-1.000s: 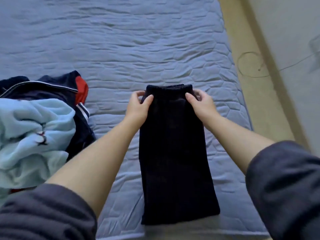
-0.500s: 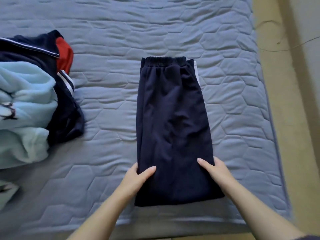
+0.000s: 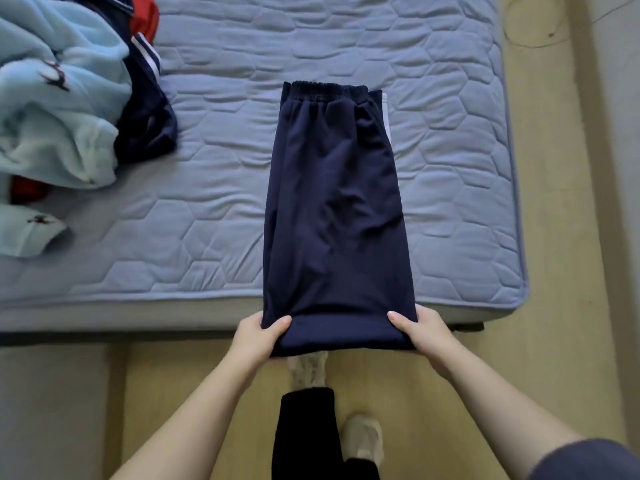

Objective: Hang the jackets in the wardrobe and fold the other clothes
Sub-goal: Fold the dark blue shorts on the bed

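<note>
The navy trousers (image 3: 332, 209), folded lengthwise into a narrow strip, lie on the bed (image 3: 450, 168) with the elastic waistband at the far end and a thin white stripe showing along their right edge. The near end reaches past the mattress edge and is raised slightly off it. The left hand (image 3: 258, 337) grips the near left corner and the right hand (image 3: 427, 336) grips the near right corner, each with the thumb on top of the cloth and the fingers curled underneath, the two hands apart by the width of the fold.

Well to the left on the quilted blue-grey cover sits a heap of clothes: a light blue fleece (image 3: 59, 109) lying over a navy jacket (image 3: 145, 123) with red and white trim. Below the hands is a wooden floor (image 3: 561, 375), where the person's black trouser leg (image 3: 304, 427) and pale-shod foot (image 3: 363, 441) stand.
</note>
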`<state>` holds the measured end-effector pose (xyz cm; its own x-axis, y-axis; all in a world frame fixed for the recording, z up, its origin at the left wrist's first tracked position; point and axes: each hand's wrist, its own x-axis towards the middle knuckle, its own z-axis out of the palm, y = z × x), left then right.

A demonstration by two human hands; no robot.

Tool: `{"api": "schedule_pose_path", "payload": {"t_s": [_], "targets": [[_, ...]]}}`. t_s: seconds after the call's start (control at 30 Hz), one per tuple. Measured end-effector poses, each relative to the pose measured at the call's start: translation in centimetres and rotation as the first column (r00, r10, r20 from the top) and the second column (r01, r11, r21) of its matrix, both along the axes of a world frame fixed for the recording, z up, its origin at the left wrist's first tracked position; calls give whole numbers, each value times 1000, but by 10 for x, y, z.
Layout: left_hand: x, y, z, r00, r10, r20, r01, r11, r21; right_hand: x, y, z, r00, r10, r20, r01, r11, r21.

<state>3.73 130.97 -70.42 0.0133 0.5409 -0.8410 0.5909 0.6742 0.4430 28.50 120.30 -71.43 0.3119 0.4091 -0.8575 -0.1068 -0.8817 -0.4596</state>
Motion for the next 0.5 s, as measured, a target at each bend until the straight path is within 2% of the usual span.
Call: {"api": "schedule_pose_path", "payload": {"t_s": [0.17,0.27,0.4,0.47,0.5], "targets": [[-21,-56,34,1000,4,11,-4,1000,23,-12,-61,30,999,40,-23,-40,999,16],[-27,-61,63,995,17,102,-29,993,112,-10,-65,60,999,-12,-33,16,990,141],[-19,-21,107,944,15,331,-60,990,125,13,-19,107,993,-65,-104,92,953,288],[-2,18,123,935,23,354,-67,991,112,31,20,121,988,-94,-127,128,946,299],[9,41,128,932,76,355,-108,992,71,40,42,126,975,-146,-167,190,939,287]]}}
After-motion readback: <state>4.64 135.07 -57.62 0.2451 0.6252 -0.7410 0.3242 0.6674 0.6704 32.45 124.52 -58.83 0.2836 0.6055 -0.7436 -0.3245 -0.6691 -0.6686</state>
